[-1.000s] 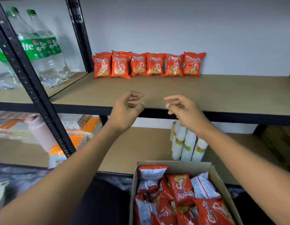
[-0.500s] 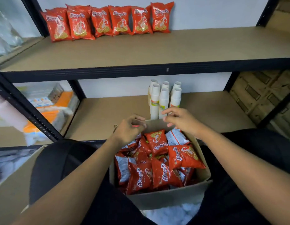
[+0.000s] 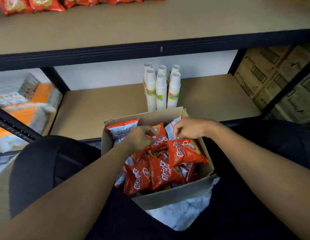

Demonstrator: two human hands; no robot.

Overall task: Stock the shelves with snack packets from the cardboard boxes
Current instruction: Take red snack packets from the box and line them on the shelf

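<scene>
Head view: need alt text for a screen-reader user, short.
A person's left hand and right hand reach into an open cardboard box of red snack packets, fingers curled on packets near the top. Behind the box, stacks of paper cups stand on the lower shelf; more red packets line the upper shelf.

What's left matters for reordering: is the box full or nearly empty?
Mostly full: packets pile close to the box rim, hiding its bottom.

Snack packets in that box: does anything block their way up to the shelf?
Nothing visible does. The cardboard box is open, the left hand and right hand touch its packets, and the upper shelf shows bare board.
</scene>
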